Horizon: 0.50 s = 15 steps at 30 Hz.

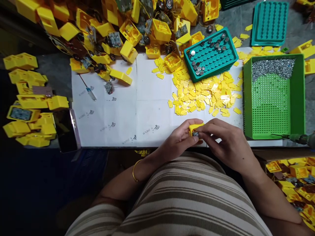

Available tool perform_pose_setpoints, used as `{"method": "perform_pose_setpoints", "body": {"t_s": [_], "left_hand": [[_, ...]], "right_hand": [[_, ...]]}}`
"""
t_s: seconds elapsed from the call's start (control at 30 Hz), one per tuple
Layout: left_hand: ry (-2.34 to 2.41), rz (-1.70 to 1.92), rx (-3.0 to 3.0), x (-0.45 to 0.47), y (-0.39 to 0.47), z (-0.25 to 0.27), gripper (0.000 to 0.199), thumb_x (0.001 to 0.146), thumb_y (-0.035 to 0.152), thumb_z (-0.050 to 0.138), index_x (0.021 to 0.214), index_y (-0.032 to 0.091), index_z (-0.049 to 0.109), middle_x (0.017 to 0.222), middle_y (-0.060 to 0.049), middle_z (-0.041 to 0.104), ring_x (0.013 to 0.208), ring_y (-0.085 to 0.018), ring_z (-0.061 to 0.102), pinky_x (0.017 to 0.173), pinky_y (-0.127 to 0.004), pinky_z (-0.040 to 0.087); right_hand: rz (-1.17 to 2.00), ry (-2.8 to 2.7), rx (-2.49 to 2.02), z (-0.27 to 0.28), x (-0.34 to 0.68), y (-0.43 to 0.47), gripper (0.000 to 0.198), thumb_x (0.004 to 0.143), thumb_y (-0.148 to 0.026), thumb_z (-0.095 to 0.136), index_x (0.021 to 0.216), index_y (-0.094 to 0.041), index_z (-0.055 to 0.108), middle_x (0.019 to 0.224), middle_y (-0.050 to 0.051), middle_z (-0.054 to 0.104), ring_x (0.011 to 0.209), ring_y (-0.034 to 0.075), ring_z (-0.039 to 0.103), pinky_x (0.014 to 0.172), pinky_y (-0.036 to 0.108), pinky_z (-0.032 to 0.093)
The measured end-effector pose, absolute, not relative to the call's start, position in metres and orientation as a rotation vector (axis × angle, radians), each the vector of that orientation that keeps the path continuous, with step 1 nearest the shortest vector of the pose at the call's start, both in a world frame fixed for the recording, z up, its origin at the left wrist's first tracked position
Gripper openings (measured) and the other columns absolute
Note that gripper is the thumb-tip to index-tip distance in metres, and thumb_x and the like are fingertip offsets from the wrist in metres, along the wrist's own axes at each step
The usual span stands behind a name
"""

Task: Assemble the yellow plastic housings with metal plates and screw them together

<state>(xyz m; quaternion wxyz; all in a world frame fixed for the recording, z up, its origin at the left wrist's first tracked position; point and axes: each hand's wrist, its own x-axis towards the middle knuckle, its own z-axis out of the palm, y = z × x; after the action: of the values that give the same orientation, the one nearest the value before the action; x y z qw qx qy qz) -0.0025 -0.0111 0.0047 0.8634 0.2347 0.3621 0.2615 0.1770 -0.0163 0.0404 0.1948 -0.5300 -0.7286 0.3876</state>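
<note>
My left hand (180, 139) is closed around a small yellow plastic housing (194, 126) just above the table's front edge. A grey part shows inside the housing's open side. Over that opening, my right hand (226, 141) has its thumb and fingertips pinched together; whatever they hold is hidden. Beyond both hands lies a loose heap of flat yellow plastic pieces (199, 91). A teal tray (209, 70) rests on the heap's far side, with several silver button cells (197, 68) in its pockets.
At right, a green basket (246, 98) holds small metal screws (273, 67); a power screwdriver (295, 139) reaches over its near edge. Yellow housings (161, 29) with wires pile up at the back. At left are a screwdriver (91, 93), a phone (65, 131) and stacked housings (27, 101).
</note>
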Motion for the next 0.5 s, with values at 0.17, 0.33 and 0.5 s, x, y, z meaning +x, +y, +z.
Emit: {"method": "perform_pose_setpoints", "body": {"t_s": [0.17, 0.33, 0.5], "left_hand": [[0.775, 0.565, 0.635, -0.0018, -0.0115, 0.0058, 0.037, 0.087, 0.027, 0.063, 0.121, 0.022, 0.050, 0.105, -0.004, 0.063, 0.094, -0.014, 0.063, 0.091, -0.031, 0.050], [0.801, 0.584, 0.696, -0.0030, -0.0131, 0.0053, 0.036, 0.087, 0.030, 0.062, 0.121, 0.022, 0.053, 0.114, -0.007, 0.062, 0.099, -0.016, 0.063, 0.090, -0.031, 0.052], [0.831, 0.554, 0.759, -0.0042, -0.0120, 0.0046, 0.037, 0.088, 0.030, 0.062, 0.122, 0.021, 0.051, 0.107, -0.004, 0.063, 0.094, -0.014, 0.063, 0.090, -0.030, 0.052]], "right_hand": [[0.834, -2.113, -1.494, 0.0421, 0.1711, -0.0227, 0.015, 0.092, -0.017, 0.054, 0.095, -0.020, 0.068, 0.094, 0.007, 0.064, 0.073, 0.015, 0.062, 0.062, 0.027, 0.047], [0.779, -2.122, -1.480, 0.0409, 0.1714, -0.0223, 0.023, 0.091, -0.015, 0.057, 0.113, -0.022, 0.062, 0.088, 0.003, 0.063, 0.072, 0.015, 0.063, 0.057, 0.025, 0.045], [0.793, -2.259, -1.391, 0.0392, 0.1775, -0.0194, 0.015, 0.093, -0.015, 0.050, 0.091, -0.019, 0.065, 0.087, 0.004, 0.063, 0.073, 0.015, 0.062, 0.058, 0.025, 0.044]]}}
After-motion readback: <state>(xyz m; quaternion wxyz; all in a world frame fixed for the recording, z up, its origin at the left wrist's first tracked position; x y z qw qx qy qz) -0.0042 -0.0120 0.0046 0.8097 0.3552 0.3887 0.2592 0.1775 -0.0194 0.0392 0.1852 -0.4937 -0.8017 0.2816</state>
